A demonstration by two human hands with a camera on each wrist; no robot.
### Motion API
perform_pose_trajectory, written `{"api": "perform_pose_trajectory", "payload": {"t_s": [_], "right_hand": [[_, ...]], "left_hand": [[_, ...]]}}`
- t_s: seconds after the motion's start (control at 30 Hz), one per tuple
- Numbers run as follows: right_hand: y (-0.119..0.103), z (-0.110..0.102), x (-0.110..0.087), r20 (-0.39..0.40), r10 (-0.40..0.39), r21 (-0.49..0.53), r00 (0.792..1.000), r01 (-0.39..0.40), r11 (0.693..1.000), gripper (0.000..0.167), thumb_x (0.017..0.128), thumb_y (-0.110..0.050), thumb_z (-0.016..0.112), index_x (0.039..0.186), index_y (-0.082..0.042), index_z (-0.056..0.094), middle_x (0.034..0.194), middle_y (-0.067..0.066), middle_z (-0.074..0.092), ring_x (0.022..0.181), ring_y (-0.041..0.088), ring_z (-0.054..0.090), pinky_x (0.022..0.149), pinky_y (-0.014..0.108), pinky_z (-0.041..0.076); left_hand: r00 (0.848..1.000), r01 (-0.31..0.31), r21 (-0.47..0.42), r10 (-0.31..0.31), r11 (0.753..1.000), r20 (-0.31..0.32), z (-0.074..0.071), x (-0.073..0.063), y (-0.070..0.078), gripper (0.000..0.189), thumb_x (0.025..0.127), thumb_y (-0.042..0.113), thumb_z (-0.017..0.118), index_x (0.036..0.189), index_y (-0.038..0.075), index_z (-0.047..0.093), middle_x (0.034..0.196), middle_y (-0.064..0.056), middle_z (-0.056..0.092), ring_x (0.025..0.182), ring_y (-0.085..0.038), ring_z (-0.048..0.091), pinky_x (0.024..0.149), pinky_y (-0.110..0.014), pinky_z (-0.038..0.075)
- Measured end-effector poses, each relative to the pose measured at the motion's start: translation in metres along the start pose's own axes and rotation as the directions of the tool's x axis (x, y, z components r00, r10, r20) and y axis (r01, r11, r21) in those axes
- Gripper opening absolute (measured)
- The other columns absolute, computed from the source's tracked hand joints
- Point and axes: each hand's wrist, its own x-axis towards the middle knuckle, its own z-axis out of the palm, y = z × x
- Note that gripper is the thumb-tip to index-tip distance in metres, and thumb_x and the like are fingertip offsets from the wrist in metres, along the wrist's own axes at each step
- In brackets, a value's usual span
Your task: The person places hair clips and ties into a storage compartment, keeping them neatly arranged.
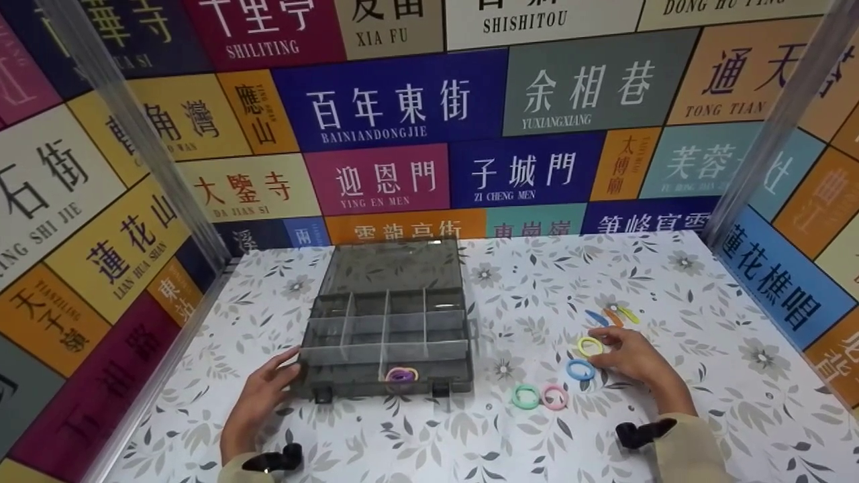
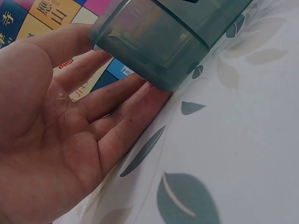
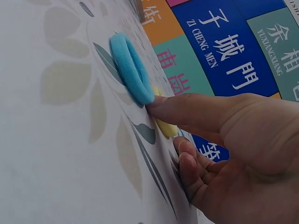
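**Right hand on yellow ring, left hand at the box**

Right hand (image 1: 627, 352): thumb and fingertips curled in close, pinching the yellow ring (image 3: 167, 127) at its edge. Can't tell if it's off the surface (image 1: 349, 449). Left hand (image 1: 265, 386): fingers mostly straight, spread a little, tips touching the left side of the box (image 1: 366, 388), not wrapped round it.

Yellow ring: soft-looking plain band, right of the box, level with its front half; fingers cover part of its right edge. Blue ring (image 3: 128, 65): thicker-looking in the wrist view, ribbed fabric, also right of the box, just beside the yellow one and crowding the thumb tip.

Green ring (image 1: 515, 396) and pink ring (image 1: 566, 397) lie side by side, right of the box near its front edge. Three slim pieces, blue, orange and yellow-green (image 1: 628, 315), sit farther right of the box and farther back; type unclear.

Box: smoky see-through plastic, clear dividers, lid (image 1: 392, 268) tipped back behind it, two dark latches on the front. Purple ring (image 1: 402, 378) in its front row, right of the divider, a paler one partly under it. Sign-printed panels (image 1: 389, 100) stand behind the box.
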Motion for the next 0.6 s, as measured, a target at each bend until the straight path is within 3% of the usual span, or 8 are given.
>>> {"api": "perform_pose_trajectory", "payload": {"t_s": [0.23,0.6], "right_hand": [[0.0002,0.0015,-0.0009,-0.023,0.005,-0.001,1.0,-0.005,1.0,0.055,0.087,-0.024,0.078,0.133,-0.001,0.06,0.135,0.029,0.054,0.123,0.043,0.052,0.101,0.052,0.044],[-0.0024,0.0022,-0.0011,-0.04,0.023,-0.043,0.999,-0.024,0.999,0.054,0.089,-0.031,0.075,0.13,0.0,0.06,0.132,0.027,0.056,0.114,0.037,0.055,0.094,0.048,0.045]], "left_hand": [[1.0,0.016,0.017,-0.015,1.0,-0.024,0.0019,0.0,-0.0001,0.059,0.102,0.037,0.059,0.154,0.018,0.041,0.161,-0.02,0.035,0.145,-0.041,0.039,0.113,-0.055,0.042],[0.999,0.04,0.006,-0.04,0.999,-0.036,0.0034,0.0003,0.0021,0.056,0.102,0.033,0.058,0.154,0.018,0.042,0.16,-0.02,0.037,0.146,-0.04,0.039,0.115,-0.056,0.04]]}}
